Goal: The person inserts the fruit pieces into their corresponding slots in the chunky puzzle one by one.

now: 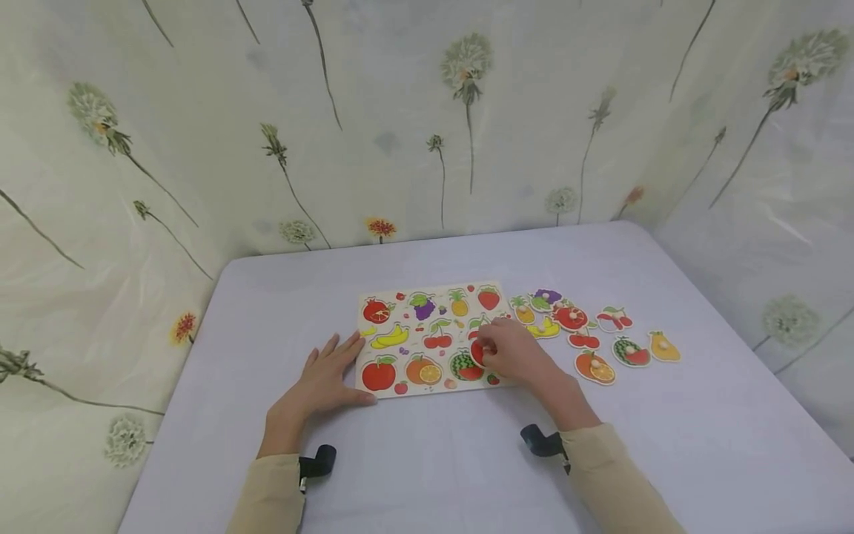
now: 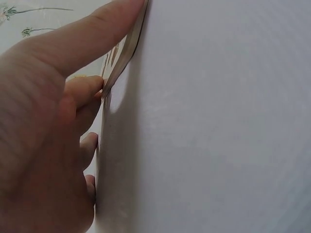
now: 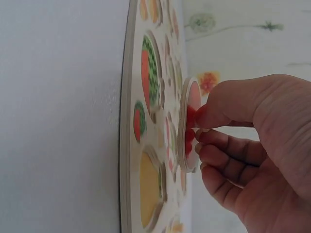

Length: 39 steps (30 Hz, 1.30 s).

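A wooden fruit puzzle board (image 1: 408,354) lies on the table, its printed recesses showing fruits such as an apple, bananas and a watermelon. My left hand (image 1: 323,382) rests at the board's left side with fingers spread; the thumb (image 2: 97,36) touches the front corner. Between thumb and fingertips, my right hand (image 1: 523,356) pinches a red fruit puzzle piece (image 3: 190,138) from above. This piece is tilted close over the board's right part, near the watermelon recess (image 3: 151,73). Which fruit it pictures I cannot tell. The hand and forearm hide the board's front right corner.
Right of the board lie several loose pieces, including an orange (image 1: 594,368), a watermelon (image 1: 630,352), a pear (image 1: 663,347), cherries (image 1: 583,339) and a pomegranate (image 1: 570,317). Some overlap near a pineapple piece (image 1: 523,311). A flower-printed curtain (image 1: 400,148) stands behind the white table (image 1: 427,460).
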Tool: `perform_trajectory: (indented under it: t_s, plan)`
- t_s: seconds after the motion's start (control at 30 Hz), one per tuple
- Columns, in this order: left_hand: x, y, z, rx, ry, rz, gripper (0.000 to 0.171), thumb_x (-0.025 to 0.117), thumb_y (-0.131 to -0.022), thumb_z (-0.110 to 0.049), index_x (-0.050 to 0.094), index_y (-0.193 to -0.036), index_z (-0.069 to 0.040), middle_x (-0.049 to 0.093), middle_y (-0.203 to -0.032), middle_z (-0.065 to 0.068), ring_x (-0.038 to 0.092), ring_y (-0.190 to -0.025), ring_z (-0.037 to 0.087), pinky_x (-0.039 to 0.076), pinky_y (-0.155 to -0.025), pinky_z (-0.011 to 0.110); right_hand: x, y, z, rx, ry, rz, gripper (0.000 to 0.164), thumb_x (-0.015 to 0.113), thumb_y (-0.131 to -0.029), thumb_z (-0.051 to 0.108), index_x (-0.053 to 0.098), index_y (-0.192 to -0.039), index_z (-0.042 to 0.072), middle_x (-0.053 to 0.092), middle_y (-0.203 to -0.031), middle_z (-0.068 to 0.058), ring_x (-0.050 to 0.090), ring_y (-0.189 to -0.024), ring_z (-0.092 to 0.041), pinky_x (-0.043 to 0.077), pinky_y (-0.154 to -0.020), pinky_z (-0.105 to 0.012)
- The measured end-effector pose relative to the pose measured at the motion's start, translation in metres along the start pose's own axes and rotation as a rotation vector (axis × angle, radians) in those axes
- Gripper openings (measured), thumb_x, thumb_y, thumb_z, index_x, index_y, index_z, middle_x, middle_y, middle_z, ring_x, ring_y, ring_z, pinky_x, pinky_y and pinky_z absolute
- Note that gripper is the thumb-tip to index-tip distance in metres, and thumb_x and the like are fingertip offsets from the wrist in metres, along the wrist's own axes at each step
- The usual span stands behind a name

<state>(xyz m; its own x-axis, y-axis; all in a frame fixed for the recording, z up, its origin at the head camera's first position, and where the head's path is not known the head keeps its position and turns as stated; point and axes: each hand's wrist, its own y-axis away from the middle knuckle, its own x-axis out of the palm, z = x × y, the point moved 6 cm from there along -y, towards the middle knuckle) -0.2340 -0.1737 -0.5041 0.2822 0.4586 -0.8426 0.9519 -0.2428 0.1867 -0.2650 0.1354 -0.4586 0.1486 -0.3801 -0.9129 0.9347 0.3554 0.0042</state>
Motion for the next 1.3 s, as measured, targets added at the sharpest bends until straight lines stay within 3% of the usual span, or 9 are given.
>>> perform_trajectory:
  t_s: [0.63,1.3]
  plan:
    - [0.0,0.001,-0.001,0.005,0.01,0.001,0.11,0.083,-0.069,-0.054,0.026,-0.158,-0.024,0.021,-0.167,-0.003,0.004,-0.156,0.033,0.002,-0.124,0.063,0.028,-0.021,0.058,-0.068,-0.064,0.095,0.008,0.072,-0.086,0.013,0.066,-0.089,0.018,0.055,-0.081,0.005,0.051,-0.082,-0.013,0.046,-0.067,-0.024]
    - [0.0,0.0,0.003,-0.007,-0.009,0.006,0.11,0.082,-0.07,-0.059,0.024,-0.159,-0.029,0.02,-0.167,-0.007,0.004,-0.157,0.031,0.002,-0.125,0.061,0.05,-0.037,0.11,-0.184,-0.055,0.16,0.006,0.072,-0.089,0.021,0.067,-0.093,0.018,0.058,-0.083,0.008,0.052,-0.082,-0.011,0.046,-0.068,-0.021]
